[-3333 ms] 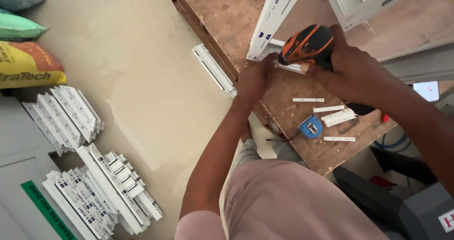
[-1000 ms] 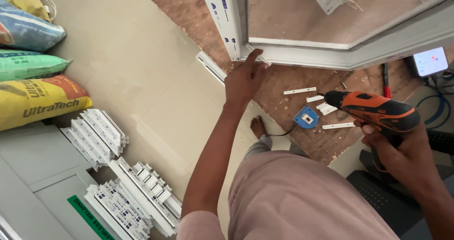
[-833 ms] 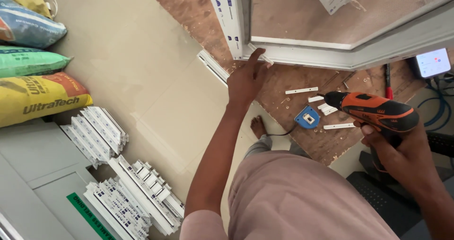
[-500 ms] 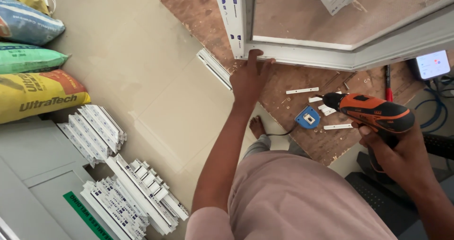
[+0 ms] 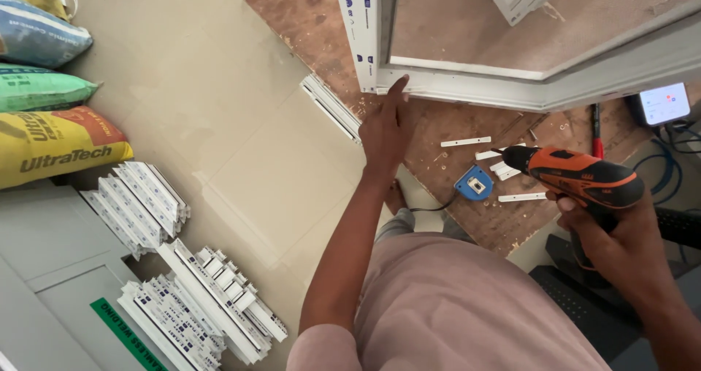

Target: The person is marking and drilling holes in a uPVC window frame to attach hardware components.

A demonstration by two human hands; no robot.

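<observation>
While the left hand [image 5: 385, 126] rests flat with fingertips on the white frame [image 5: 467, 86] corner, the right hand [image 5: 610, 228] grips the orange drill [image 5: 577, 175] well apart, its bit seemingly pointing toward that corner.

Single head-worn view, looking steeply down past the person's own torso.
Camera is sitting close above both arms; left hand [image 5: 385, 126] is reaching up-frame to the white frame [image 5: 467, 86], right hand [image 5: 613, 228] is gripping the drill [image 5: 577, 175] at right.
</observation>
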